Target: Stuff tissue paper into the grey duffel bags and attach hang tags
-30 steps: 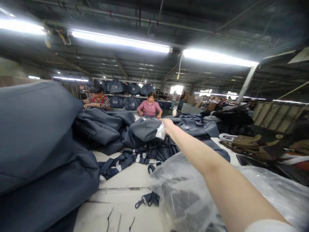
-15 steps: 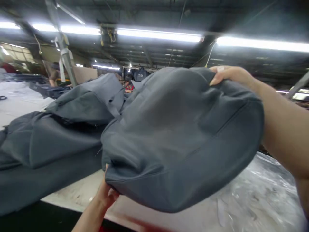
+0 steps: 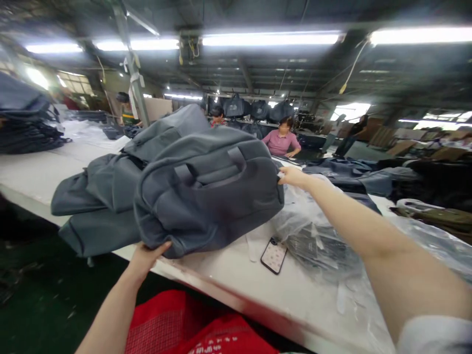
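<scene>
A grey-blue fabric bag [image 3: 208,191] with carry handles on top lies on the white table [image 3: 228,275], held at both ends. My left hand [image 3: 147,255] grips its near lower corner, thumb on the fabric. My right hand [image 3: 293,176] is closed on the bag's far right end. Behind it lies a heap of similar grey bags [image 3: 110,187].
A phone [image 3: 274,255] lies on the table beside crumpled clear plastic bags [image 3: 320,241]. More dark bags are stacked at far left [image 3: 25,123]. A person in pink [image 3: 282,140] works across the table. Red cloth [image 3: 199,324] lies below the near table edge.
The bag has come down from in front of the camera and now rests lower on the table, handles up. Both hands still hold its ends.
</scene>
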`<state>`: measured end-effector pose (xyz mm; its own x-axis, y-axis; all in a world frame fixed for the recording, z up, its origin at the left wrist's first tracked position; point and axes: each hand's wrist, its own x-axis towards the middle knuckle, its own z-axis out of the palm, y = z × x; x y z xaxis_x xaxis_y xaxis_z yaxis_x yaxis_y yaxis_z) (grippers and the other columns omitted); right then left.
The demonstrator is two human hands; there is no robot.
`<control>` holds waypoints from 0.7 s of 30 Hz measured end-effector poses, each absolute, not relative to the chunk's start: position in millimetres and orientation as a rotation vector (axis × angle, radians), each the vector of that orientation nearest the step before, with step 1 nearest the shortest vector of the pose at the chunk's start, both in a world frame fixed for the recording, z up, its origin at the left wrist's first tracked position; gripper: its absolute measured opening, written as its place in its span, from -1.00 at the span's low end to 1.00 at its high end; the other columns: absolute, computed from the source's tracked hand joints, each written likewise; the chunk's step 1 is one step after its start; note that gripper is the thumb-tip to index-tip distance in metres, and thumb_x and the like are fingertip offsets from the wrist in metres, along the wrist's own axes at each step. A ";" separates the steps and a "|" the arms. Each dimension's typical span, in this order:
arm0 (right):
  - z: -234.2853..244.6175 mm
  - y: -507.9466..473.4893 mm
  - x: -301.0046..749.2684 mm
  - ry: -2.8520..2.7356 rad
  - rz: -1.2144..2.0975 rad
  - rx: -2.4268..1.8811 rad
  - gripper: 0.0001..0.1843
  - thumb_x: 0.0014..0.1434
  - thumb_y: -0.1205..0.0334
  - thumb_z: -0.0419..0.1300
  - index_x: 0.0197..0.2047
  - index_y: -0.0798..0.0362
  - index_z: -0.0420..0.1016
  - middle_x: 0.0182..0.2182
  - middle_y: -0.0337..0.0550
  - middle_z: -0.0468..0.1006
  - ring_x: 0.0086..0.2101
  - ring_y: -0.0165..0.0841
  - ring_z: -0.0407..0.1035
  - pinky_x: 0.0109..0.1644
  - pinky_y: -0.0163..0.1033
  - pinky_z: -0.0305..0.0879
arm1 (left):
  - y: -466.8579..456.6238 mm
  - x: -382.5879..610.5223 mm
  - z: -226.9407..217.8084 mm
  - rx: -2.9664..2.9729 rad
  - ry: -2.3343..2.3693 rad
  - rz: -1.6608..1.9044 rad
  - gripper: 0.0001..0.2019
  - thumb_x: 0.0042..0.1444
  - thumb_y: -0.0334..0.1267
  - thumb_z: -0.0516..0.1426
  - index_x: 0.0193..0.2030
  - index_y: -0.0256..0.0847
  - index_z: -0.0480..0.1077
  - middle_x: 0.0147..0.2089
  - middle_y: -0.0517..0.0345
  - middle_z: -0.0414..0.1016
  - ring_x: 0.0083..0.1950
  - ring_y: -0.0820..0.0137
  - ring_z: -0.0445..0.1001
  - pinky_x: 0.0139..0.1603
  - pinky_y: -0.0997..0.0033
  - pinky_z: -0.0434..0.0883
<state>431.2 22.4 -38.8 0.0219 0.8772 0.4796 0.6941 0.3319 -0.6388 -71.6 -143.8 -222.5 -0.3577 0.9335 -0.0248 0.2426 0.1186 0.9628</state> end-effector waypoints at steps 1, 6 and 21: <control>-56.1 23.7 426.6 -1.698 0.395 -1.459 -0.85 -0.16 0.56 0.24 -0.41 0.36 0.54 -0.50 -0.18 0.59 -0.48 -0.48 0.41 -0.23 -0.37 0.31 | -146.6 -68.0 -228.1 1.236 1.795 1.149 -0.56 -0.26 0.04 0.32 -0.34 -0.28 0.48 -0.33 -0.09 0.61 -0.14 -0.01 0.56 -0.19 0.17 0.50; -108.6 29.3 408.0 -1.465 0.858 -1.508 -0.66 -0.29 0.59 0.27 -0.33 0.23 0.51 -0.57 -0.16 0.56 -0.54 -0.33 0.42 -0.41 -0.28 0.37 | -155.7 -52.5 -244.6 1.600 1.937 0.933 -0.60 -0.03 0.13 0.14 -0.47 -0.21 0.49 -0.42 -0.13 0.57 -0.17 -0.09 0.56 -0.19 0.11 0.45; -163.2 5.3 449.5 -1.142 1.042 -1.286 -0.47 -0.33 0.40 0.25 -0.18 -0.01 0.40 -0.41 -0.15 0.61 -0.39 -0.16 0.51 -0.26 -0.13 0.45 | -126.6 -103.5 -115.3 1.794 1.765 1.367 -0.28 0.00 0.19 0.10 0.24 -0.19 0.25 0.14 -0.06 0.47 0.15 0.07 0.42 0.16 0.12 0.36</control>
